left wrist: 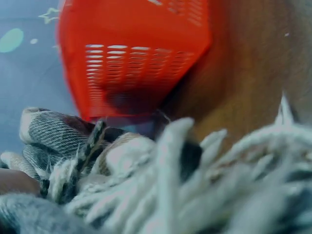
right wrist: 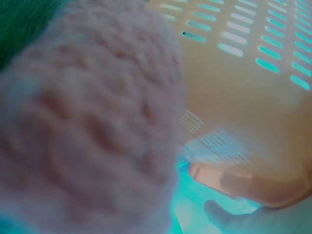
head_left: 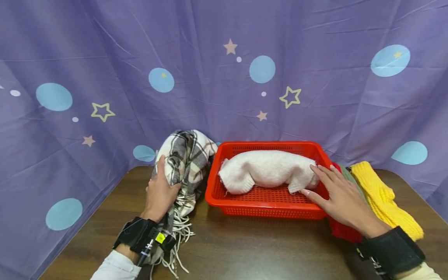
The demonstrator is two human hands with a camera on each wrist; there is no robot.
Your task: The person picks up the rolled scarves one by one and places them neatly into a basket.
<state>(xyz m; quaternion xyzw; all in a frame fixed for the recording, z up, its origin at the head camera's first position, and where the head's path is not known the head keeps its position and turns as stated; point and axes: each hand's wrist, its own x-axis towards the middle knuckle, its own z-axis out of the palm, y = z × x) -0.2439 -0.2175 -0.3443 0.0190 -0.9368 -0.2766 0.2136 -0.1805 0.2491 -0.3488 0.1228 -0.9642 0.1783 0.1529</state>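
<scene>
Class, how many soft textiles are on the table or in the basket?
5 visible: fringed white-grey plaid scarf left of the red plastic basket; white knit inside; red knit, green cloth, yellow knit at its right. Some may be hidden.

A brown wood-grain table [head_left: 262,249] is supporting a red basket [head_left: 267,204], which is standing upright near the middle. A fringed checked scarf [head_left: 190,161] is lying bunched on its left; a red knit [head_left: 344,232], a green piece [head_left: 352,179] and a yellow knit [head_left: 383,198] are lying on its right.
</scene>
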